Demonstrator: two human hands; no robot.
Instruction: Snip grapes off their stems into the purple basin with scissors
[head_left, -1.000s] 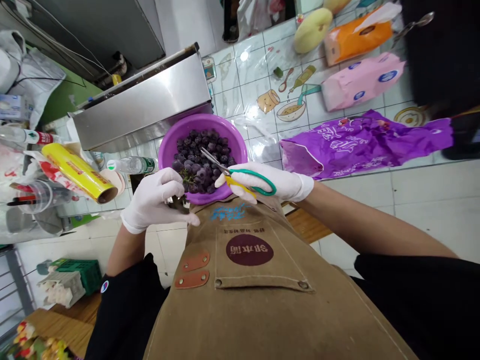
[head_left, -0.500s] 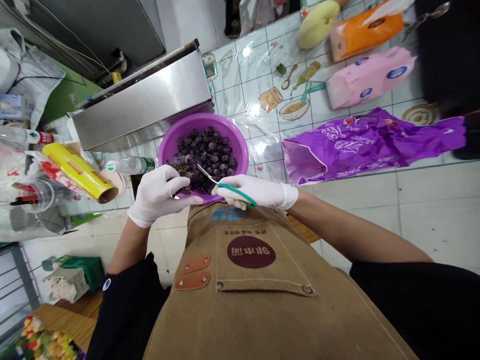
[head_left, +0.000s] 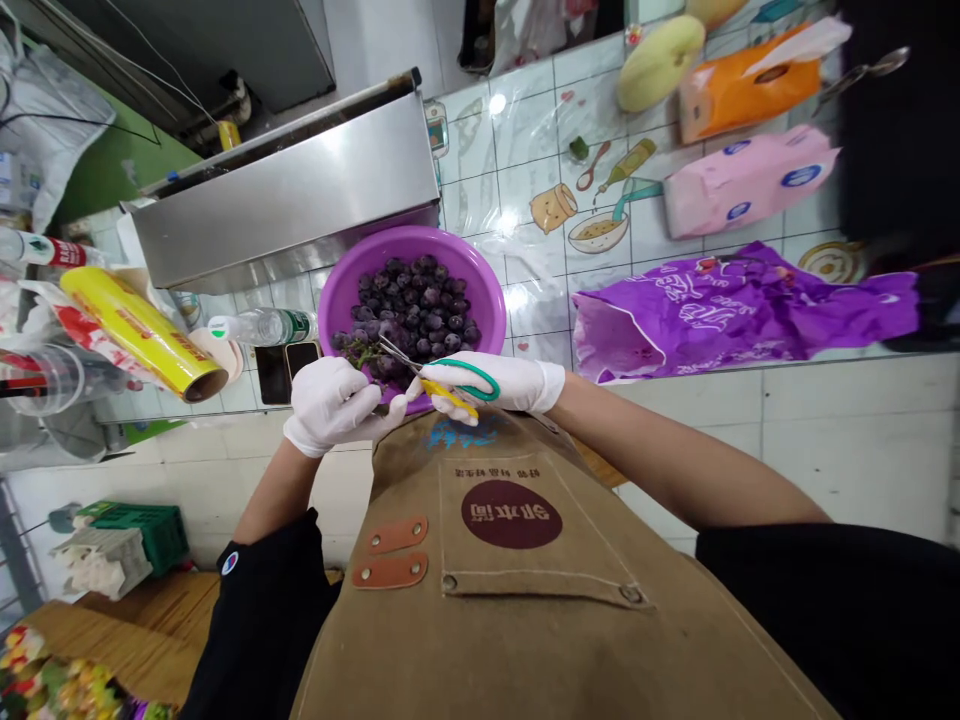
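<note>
Both hands have closed in together since a second ago. The white-gloved right hand (head_left: 499,383) has its grip clamped on green-and-yellow-handled scissors (head_left: 439,377), and the white-gloved left hand (head_left: 334,405) has its grip pinched on a small stemmed grape cluster (head_left: 361,351). Many loose dark grapes (head_left: 424,300) already lie in the round purple plastic bowl (head_left: 334,290) at the tiled surface's (head_left: 525,180) near edge.

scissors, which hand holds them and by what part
The right hand holds the scissors by their green and yellow handle loops; the left hand holds a grape cluster, grip point hidden.
</note>
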